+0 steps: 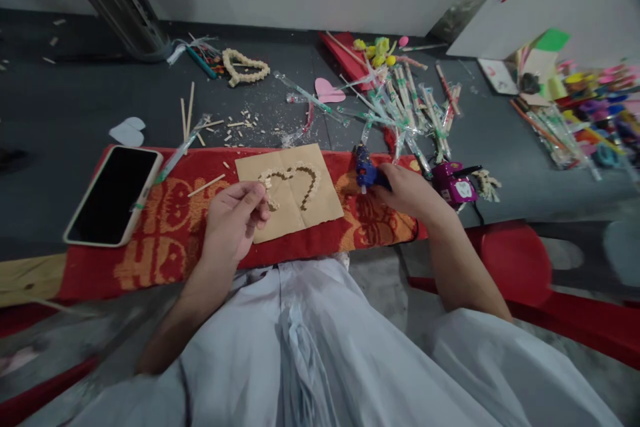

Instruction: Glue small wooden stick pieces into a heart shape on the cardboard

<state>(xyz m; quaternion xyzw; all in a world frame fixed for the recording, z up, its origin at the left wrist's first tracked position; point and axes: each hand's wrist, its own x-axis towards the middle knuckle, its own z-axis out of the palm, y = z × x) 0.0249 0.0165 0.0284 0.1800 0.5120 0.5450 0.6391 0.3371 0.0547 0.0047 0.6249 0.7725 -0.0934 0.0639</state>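
Observation:
My left hand (237,213) is closed in a pinch at the left side of a heart outline (313,177) built from small pale stick pieces. Whatever sits between its fingertips is too small to make out. The outline lies on a creased square of brown paper (325,210), and its lower point is open. To the right of the paper, my right hand (407,190) grips the dark handle of a blue glue gun (366,168), just above the red patterned towel (180,220).
A phone (114,195) lies on the towel's left end. Behind are cut sticks (188,110), crumbs, a finished-looking heart frame (246,67), a pink paper heart (329,89) and wrapped sticks (405,97). A purple device (453,183) stands right, beyond my wrist; a red stool (517,263) is below.

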